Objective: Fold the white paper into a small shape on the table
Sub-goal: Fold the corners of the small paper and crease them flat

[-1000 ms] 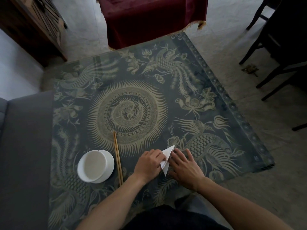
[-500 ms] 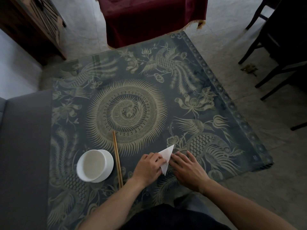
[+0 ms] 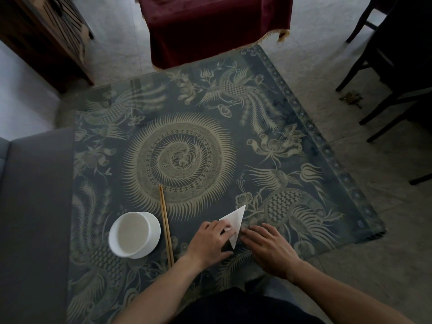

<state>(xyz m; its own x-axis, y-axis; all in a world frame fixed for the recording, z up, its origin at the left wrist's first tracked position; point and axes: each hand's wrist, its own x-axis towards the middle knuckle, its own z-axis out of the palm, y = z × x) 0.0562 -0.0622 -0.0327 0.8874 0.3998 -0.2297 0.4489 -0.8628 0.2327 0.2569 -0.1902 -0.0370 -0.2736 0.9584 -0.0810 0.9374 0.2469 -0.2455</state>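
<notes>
On the dark phoenix-patterned table, a white paper folded into a pointed triangle lay near the front edge; the left hand pinched it with curled fingers, the right hand pressed flat beside it.

Paper lower-left part hidden under left hand.
</notes>
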